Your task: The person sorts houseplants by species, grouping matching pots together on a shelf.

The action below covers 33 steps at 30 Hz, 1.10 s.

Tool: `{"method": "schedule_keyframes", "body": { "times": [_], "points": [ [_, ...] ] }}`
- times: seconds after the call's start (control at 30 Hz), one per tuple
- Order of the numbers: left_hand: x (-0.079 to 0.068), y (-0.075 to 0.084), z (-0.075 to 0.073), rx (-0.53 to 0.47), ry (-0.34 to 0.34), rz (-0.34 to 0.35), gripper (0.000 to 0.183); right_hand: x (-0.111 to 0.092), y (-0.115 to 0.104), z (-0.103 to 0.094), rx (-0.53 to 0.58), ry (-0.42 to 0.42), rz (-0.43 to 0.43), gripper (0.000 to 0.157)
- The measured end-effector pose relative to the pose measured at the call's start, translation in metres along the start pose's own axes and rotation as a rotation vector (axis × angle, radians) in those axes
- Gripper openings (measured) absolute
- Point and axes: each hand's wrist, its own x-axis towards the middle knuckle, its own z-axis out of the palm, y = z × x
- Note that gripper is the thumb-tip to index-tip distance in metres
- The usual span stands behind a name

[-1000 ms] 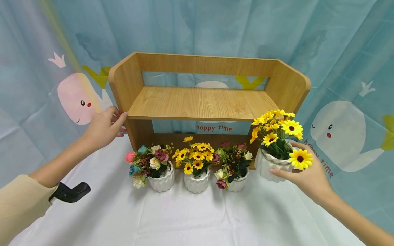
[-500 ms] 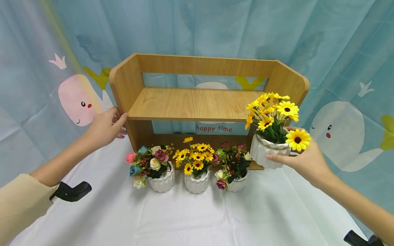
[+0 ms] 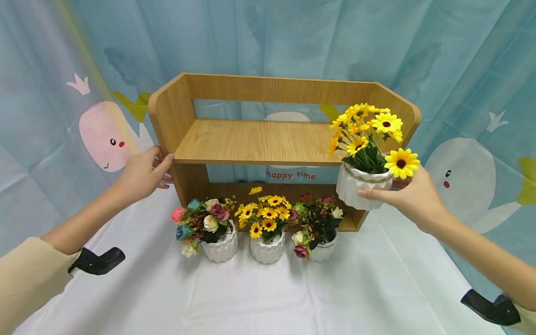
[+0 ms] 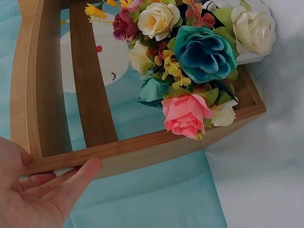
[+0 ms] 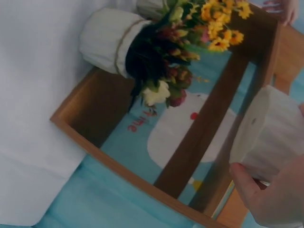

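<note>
The left hand (image 3: 144, 172) reaches to the outer left side of the two-tier wooden shelf (image 3: 259, 139), wrist lifted, its thumb at the panel's front edge and its other fingers spread and loosely bent against the outer face. The right hand (image 3: 408, 195) comes from the shelf's right with the forearm slanting upward; its fingers are clamped on a white ribbed pot of artificial sunflowers (image 3: 358, 186), thumb across the front. That pot is in the air before the shelf's right end, its blooms above the upper board's front edge. Each wrist bears a black strap. Red lettering (image 3: 291, 175) reading "happy time" shows on the blue curtain (image 3: 268, 37) through the shelf's lower opening. On the white-covered desk (image 3: 259, 302), in front of the shelf, stand three more flowerpots (image 3: 268, 249).
</note>
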Motion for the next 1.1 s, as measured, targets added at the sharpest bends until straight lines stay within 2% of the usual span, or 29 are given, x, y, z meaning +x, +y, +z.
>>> {"method": "schedule_keyframes", "body": {
  "times": [0.6, 0.83, 1.1],
  "points": [
    [0.001, -0.003, -0.001, 0.015, -0.005, 0.000, 0.039, 0.031, -0.030, 0.008, 0.057, -0.054, 0.030, 0.090],
    [0.001, -0.003, -0.001, 0.017, -0.002, 0.003, 0.038, 0.038, -0.043, 0.013, 0.085, -0.075, 0.008, 0.092],
    [0.001, -0.003, 0.000, 0.022, -0.005, 0.001, 0.038, 0.045, -0.061, 0.018, 0.107, -0.086, 0.036, 0.096]
  ]
}}
